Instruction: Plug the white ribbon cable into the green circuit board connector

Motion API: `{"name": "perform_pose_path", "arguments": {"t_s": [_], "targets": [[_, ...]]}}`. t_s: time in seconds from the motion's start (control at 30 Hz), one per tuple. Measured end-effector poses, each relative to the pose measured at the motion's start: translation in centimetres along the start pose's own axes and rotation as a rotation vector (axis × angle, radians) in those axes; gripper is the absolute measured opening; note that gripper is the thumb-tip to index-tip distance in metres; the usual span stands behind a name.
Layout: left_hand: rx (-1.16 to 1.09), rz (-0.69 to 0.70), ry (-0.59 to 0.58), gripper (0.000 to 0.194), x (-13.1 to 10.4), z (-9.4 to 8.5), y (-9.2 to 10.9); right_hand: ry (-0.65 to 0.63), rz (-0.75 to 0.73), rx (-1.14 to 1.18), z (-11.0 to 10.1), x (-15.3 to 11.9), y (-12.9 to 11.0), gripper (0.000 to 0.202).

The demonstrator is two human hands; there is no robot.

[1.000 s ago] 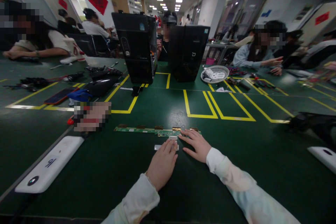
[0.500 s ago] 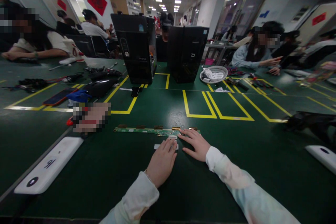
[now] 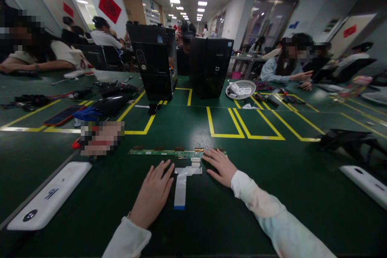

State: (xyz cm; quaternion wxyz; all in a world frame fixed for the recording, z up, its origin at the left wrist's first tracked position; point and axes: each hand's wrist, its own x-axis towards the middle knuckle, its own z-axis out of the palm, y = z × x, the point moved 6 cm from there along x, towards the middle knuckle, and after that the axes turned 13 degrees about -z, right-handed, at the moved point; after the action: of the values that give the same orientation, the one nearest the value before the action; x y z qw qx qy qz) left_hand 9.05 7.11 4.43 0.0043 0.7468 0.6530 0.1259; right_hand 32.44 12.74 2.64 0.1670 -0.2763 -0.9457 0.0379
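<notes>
A long, narrow green circuit board (image 3: 160, 152) lies across the dark green table. Below its middle lies a white flat ribbon cable (image 3: 180, 187) with a blue end, close to a small white connector on the board. My left hand (image 3: 153, 193) is open, fingers spread, left of the cable and apart from it, holding nothing. My right hand (image 3: 220, 166) is also open, its fingertips on the board's right end, which they partly cover.
Two black computer towers (image 3: 153, 62) (image 3: 210, 66) stand behind. A white basket (image 3: 241, 89) sits right of them. White devices (image 3: 50, 195) (image 3: 365, 183) lie at both sides; cables and tools are at the left. People sit around the table.
My left hand has moved left off the ribbon cable, uncovering it. My right hand has stayed at the board's right end. The whole view has shifted slightly.
</notes>
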Motion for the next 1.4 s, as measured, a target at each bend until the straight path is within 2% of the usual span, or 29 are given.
{"name": "perform_pose_path", "arguments": {"t_s": [0.13,0.23,0.37,0.5,0.97,1.07,1.17,1.4], "targets": [[0.016,-0.094,0.002,0.048,-1.8,0.6,-4.3,0.021,-0.057,0.007,-0.1,0.8,-1.3,0.043],[0.013,-0.129,0.014,0.048,-2.7,1.0,-5.9,-0.011,-0.084,0.044,-0.1,1.5,-2.4,0.044],[0.015,-0.126,0.041,0.048,-2.7,1.1,-6.0,-0.11,-0.067,0.081,-0.1,2.0,-3.1,0.051],[0.015,-0.109,0.06,0.048,-2.3,1.0,-5.6,-0.153,-0.012,0.087,-0.1,2.1,-2.9,0.054],[0.0,-0.107,0.091,0.047,-2.2,0.9,-5.6,-0.164,0.027,0.051,0.4,1.4,-2.5,0.05],[0.005,-0.105,0.104,0.046,-2.3,0.9,-5.6,-0.154,0.025,0.027,0.1,-0.1,-2.5,0.05],[0.009,-0.101,0.101,0.047,-2.4,0.9,-5.5,-0.115,0.043,-0.019,-0.7,-2.8,-2.6,0.048],[-0.017,-0.106,0.088,0.048,-2.4,1.0,-5.7,0.002,0.196,-0.18,-3.6,-12.5,-3.0,0.046]]}}
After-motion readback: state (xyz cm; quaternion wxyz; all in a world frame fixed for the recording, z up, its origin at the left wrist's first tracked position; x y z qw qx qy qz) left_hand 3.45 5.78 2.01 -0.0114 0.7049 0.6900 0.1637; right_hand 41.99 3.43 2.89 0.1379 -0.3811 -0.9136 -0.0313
